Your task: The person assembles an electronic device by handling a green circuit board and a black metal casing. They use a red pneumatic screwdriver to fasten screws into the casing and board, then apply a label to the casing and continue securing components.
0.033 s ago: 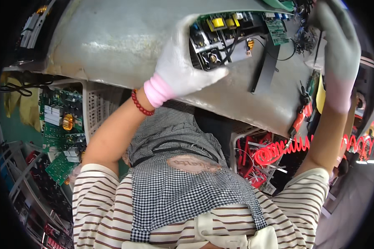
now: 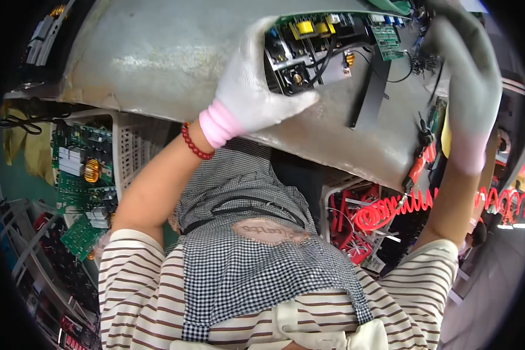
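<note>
Left hand (image 2: 248,87), white glove with pink cuff — curved around the left end of the circuit-board assembly (image 2: 309,49), thumb spread along its near side, firmness of grip not discernible, place almost unchanged from the earlier frame. Circuit-board assembly — lying as before at the far side of the metal tabletop (image 2: 157,64), left of a black bar (image 2: 370,96). Right hand (image 2: 471,76), likewise gloved — shifted slightly leftward, raised at far right, fingers blurred, any hold impossible to tell.

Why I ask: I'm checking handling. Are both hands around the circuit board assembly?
No, only the left hand curves around the circuit board assembly; the right hand is apart, farther right.
</note>
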The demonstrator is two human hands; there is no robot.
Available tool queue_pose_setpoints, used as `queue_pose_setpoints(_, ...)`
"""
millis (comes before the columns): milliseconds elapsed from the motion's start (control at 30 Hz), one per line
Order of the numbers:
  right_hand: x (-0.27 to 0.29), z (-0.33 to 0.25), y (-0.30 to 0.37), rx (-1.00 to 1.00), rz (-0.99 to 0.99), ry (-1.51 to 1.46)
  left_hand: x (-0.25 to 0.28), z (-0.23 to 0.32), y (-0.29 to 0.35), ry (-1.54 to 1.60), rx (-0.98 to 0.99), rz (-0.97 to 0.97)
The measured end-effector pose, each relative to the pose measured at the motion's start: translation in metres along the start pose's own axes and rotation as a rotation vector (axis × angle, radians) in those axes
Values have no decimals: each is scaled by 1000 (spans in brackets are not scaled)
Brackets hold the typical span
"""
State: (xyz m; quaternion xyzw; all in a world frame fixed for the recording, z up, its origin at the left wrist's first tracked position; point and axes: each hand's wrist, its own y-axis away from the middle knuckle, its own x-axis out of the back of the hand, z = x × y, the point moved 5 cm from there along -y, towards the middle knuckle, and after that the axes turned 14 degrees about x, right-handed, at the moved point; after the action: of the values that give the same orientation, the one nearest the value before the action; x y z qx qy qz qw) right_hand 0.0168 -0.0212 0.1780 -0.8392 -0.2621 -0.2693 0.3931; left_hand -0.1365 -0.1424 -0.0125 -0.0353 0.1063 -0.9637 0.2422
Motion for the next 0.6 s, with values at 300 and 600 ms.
queue_pose_setpoints(300,-44,-39,69,225,-369,278,-13,15,-7,63,-140,-110)
queue_pose_setpoints(600,-65,-51,57,462,-454,408,-9,14,-7,49,-211,-84)
